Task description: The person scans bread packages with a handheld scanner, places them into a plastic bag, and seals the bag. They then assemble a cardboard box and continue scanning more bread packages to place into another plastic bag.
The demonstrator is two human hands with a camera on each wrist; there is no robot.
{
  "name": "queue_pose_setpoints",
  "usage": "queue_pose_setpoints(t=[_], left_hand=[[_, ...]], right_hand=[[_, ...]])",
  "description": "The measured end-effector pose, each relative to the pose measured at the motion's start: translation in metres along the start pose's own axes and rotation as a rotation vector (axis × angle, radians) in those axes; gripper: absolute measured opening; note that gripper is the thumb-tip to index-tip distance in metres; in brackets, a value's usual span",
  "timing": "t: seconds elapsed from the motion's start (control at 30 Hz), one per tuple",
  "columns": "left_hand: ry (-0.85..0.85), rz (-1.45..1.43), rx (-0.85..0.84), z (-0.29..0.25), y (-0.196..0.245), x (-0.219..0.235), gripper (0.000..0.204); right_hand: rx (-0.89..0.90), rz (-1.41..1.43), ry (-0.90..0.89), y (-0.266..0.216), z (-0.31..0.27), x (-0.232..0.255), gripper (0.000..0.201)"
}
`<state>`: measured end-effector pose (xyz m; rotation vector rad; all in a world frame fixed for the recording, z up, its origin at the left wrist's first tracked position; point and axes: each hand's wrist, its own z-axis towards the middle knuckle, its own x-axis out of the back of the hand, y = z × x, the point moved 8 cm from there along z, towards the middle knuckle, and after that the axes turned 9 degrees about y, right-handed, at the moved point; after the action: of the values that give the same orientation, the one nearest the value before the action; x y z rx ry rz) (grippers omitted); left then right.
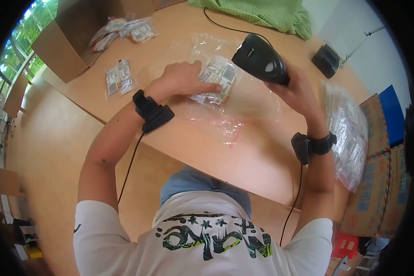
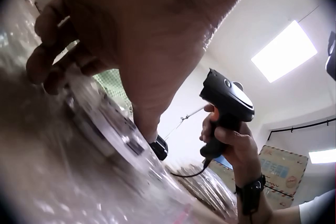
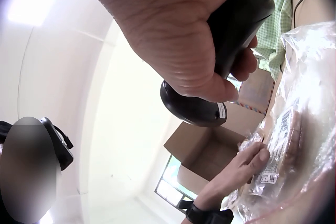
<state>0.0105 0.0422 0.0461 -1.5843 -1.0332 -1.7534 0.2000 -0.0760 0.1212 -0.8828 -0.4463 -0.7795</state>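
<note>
In the head view, the left hand [image 1: 184, 79] holds a labelled plastic packet [image 1: 225, 76], its thumb across the printed face. In the left wrist view, that hand [image 2: 126, 35] has its thumb and bent fingers at opposite sides of the packet [image 2: 113, 124]. Clear plastic bags [image 1: 257, 103] lie under and around it. The right hand [image 1: 299, 92] grips a black barcode scanner [image 1: 260, 60] above the table, right of the packet, its head facing the packet's side. In the right wrist view, the right hand [image 3: 178, 40] wraps the scanner's handle [image 3: 239, 24].
An open cardboard box [image 1: 62, 48] and more packets [image 1: 140, 31] are at the back left, with another pair [image 1: 118, 77] nearer. Green checked cloth [image 1: 271, 16] lies at the back, a black stand [image 1: 326, 60] back right. Stacked plastic bags [image 1: 345, 133] and cartons [image 1: 365, 193] are at the right.
</note>
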Motion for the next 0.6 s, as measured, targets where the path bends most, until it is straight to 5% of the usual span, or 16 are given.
queue_pose_setpoints(t=[0.17,0.37,0.47,0.6], left_hand=[[-0.053,-0.116,-0.051,-0.008,0.011,0.008,0.085],[0.332,-0.400,-0.218,0.029,-0.027,0.003,0.057],[0.256,-0.842,-0.092,0.025,-0.026,-0.003,0.040],[0.247,-0.981,-0.025,0.010,-0.017,0.001,0.029]], right_hand=[[-0.067,-0.048,-0.066,0.013,-0.018,-0.001,0.037],[-0.075,-0.087,0.020,0.019,-0.041,-0.016,0.042],[-0.095,-0.033,0.109,0.022,-0.044,-0.025,0.045],[-0.139,0.062,0.198,0.033,-0.055,-0.034,0.046]])
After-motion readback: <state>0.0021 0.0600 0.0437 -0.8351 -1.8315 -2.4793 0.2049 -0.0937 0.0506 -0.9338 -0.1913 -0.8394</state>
